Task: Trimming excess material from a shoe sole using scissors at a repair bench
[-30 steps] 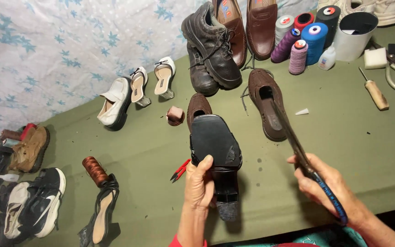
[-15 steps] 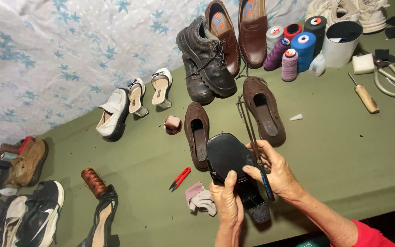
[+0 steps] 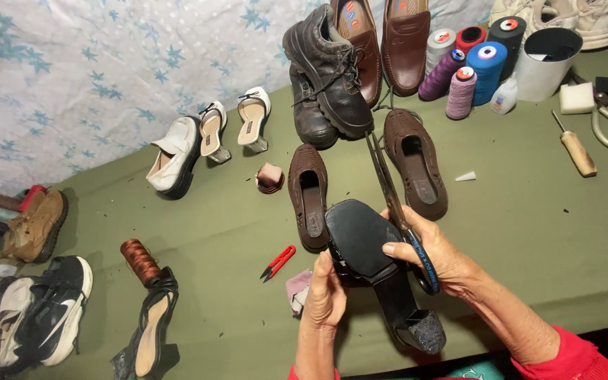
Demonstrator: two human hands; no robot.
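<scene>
Head view shows my left hand (image 3: 326, 299) clamped on the black heeled shoe (image 3: 378, 271), held sole-up above the green table (image 3: 529, 204), just in front of the brown woven flats (image 3: 416, 162). My right hand (image 3: 434, 253) grips long scissors (image 3: 397, 204) lying along the sole's edge. I judge the trim goes best with the shoe braced firmly and small, close snips following the rim.

black heeled shoe (image 3: 371, 257) turned sole-up, heel toward the near edge of the green table (image 3: 529, 211), held above it near the middle, long scissors (image 3: 397, 200) with blue handle laid along its right side
</scene>
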